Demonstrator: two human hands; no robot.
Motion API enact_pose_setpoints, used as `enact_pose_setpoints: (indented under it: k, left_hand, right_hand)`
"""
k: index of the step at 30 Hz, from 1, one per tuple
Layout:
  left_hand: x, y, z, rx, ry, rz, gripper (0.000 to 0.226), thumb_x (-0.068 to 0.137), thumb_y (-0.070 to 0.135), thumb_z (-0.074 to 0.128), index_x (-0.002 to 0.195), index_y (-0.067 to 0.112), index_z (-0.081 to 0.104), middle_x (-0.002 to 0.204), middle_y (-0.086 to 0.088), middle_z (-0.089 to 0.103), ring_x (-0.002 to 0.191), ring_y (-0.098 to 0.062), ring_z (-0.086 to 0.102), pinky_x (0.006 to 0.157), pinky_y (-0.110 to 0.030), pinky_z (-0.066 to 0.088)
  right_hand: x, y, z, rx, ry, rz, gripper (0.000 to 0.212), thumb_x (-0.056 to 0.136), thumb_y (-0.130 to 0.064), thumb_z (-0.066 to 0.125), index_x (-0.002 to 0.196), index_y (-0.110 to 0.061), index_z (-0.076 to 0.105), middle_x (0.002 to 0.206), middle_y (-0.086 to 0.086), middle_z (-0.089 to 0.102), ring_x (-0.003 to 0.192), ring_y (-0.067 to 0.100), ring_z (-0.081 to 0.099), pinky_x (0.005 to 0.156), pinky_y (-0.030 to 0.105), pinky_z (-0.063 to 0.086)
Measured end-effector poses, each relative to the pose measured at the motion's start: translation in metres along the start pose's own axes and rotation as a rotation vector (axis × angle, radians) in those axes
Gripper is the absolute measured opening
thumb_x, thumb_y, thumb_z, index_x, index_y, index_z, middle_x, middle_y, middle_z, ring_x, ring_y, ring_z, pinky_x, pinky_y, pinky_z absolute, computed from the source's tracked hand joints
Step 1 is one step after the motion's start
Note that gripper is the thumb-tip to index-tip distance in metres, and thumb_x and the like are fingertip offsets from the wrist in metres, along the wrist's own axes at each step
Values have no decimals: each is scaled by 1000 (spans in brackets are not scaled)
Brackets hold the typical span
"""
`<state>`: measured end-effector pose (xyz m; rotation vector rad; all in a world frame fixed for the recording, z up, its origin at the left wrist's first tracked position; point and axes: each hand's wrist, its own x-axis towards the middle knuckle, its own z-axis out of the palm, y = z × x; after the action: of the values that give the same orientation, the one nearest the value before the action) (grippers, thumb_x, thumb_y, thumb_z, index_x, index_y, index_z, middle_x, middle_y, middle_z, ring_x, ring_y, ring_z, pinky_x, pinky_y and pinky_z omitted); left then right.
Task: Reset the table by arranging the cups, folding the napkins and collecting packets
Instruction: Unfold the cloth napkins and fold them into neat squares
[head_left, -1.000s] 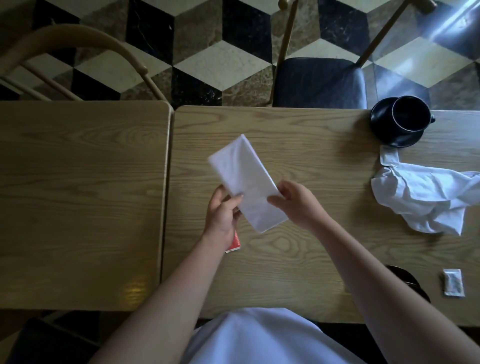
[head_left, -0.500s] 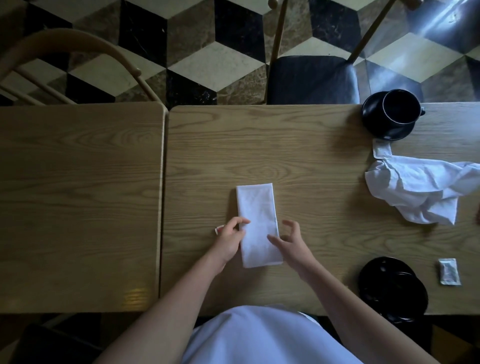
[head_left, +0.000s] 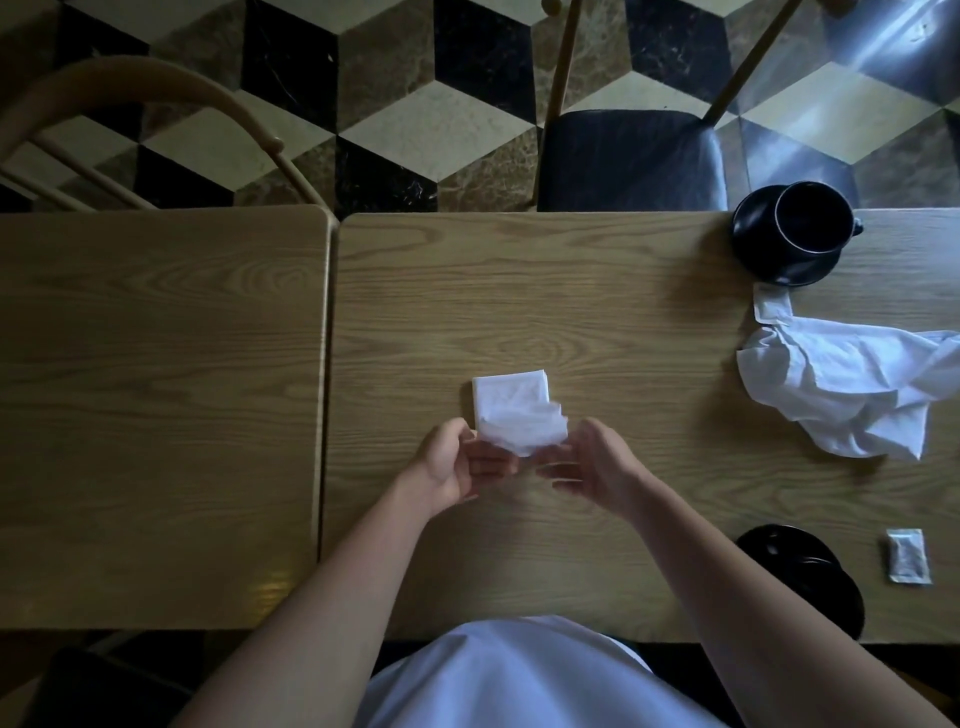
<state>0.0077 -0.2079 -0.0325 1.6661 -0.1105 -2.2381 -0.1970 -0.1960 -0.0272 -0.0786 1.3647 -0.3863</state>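
A white napkin lies on the right wooden table, its near half lifted and bent back over the far half. My left hand grips the lifted near edge from the left. My right hand is at the right of that edge, palm turned inward, fingers blurred. A crumpled white napkin lies at the right. A black cup on a saucer stands at the far right corner. A second black saucer and a small packet lie near the front right edge.
A second wooden table adjoins on the left with a narrow gap between them. A dark-seated chair stands behind the right table and a curved wooden chair behind the left one. The floor is checkered tile.
The long folded napkin was laid flat on the table, then its near end was lifted and brought forward over the far half. A red packet seen by my left hand is no longer visible.
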Motion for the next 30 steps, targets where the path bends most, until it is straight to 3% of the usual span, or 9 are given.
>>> enact_pose_setpoints:
  k: [3, 5, 8, 13, 19, 23, 26, 27, 30]
  left_hand:
    - [1, 19, 2, 235, 106, 62, 26, 80, 6, 36, 66, -1, 57, 66, -20, 65, 45, -22, 57, 47, -23, 45]
    - [4, 25, 2, 498, 167, 130, 13, 78, 15, 51, 67, 9, 53, 65, -13, 60, 44, -17, 47, 46, -23, 33]
    - [14, 26, -3, 705, 210, 175, 23, 88, 27, 63, 72, 15, 53, 58, -2, 57, 44, -12, 45, 40, -19, 30]
    - [27, 21, -1, 730, 324, 266, 33, 92, 40, 65, 71, 17, 51, 58, 2, 53, 43, -8, 45, 35, -16, 32]
    - [38, 22, 1, 725, 435, 295, 44, 94, 44, 56, 64, 12, 54, 49, -4, 56, 40, -20, 52, 51, -26, 43]
    - [31, 27, 8, 776, 485, 262, 41, 88, 51, 53, 73, 13, 53, 57, -5, 62, 50, -24, 60, 57, -30, 46]
    - [14, 22, 9, 1055, 638, 502, 34, 85, 41, 62, 72, 17, 42, 64, -1, 56, 63, -30, 56, 56, -34, 42]
    - [8, 18, 11, 1189, 614, 609, 30, 83, 37, 63, 72, 18, 43, 66, 0, 56, 64, -31, 56, 57, -35, 42]
    - [-2, 5, 17, 1515, 291, 742, 14, 83, 28, 64, 82, 20, 53, 88, -6, 64, 84, -30, 62, 68, -35, 44]
  right_hand:
    - [3, -17, -3, -1, -5, 10, 25, 89, -10, 42, 94, -1, 65, 94, 16, 78, 68, 19, 71, 53, 23, 52]
    - [6, -22, -3, -181, 28, -30, 20, 93, -15, 51, 94, -4, 68, 95, 12, 79, 68, 14, 70, 58, 24, 50]
    - [11, -27, 1, -480, 142, -174, 19, 95, -26, 57, 87, -12, 68, 79, 3, 75, 58, 9, 64, 57, 23, 47]
    - [24, -29, 2, -659, 242, -345, 31, 93, -32, 65, 78, -5, 69, 59, -1, 58, 49, 11, 48, 49, 25, 37]
    - [37, -31, 3, -713, 318, -363, 39, 88, -40, 69, 59, -14, 61, 43, -11, 56, 40, 4, 46, 52, 26, 38]
    - [32, -32, 12, -682, 419, -397, 32, 87, -46, 67, 81, -15, 61, 68, -3, 70, 60, 16, 63, 63, 33, 52]
    - [14, -30, 19, -870, 463, -575, 22, 88, -41, 61, 90, -20, 58, 79, -4, 71, 73, 21, 65, 67, 34, 52]
    - [8, -28, 22, -1004, 416, -626, 15, 88, -37, 59, 91, -23, 58, 82, -4, 72, 75, 23, 66, 67, 34, 52]
    - [0, -17, 34, -1385, 181, -647, 12, 88, -29, 58, 99, -25, 61, 100, 1, 72, 90, 29, 68, 72, 36, 53]
